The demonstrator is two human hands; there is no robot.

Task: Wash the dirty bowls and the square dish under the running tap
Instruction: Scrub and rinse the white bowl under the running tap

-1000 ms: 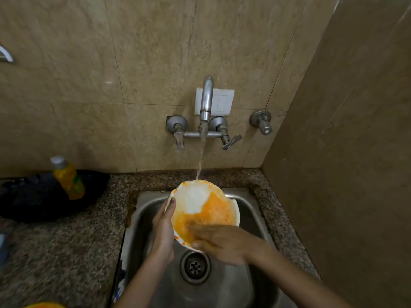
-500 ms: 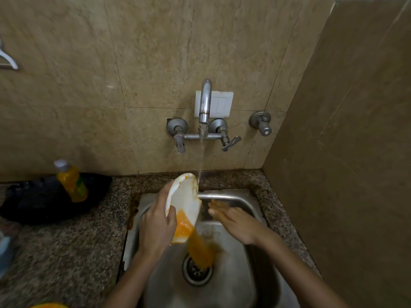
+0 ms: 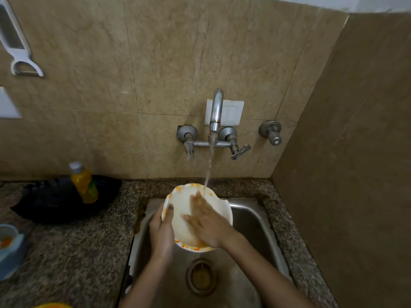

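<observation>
- Left hand grips the bowl by its left rim, near the sink back edge.
- Right hand, fingers straight, presses inside it.
- Water from the tap hits its far rim.

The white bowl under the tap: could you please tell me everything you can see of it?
The bowl is round, white and smooth, with orange smears along its rim. It is tilted over the steel sink, inside towards the camera. The left hand grips its left rim, thumb inside; the right hand lies flat on its inner surface. Water from the tap lands near its upper rim.
</observation>
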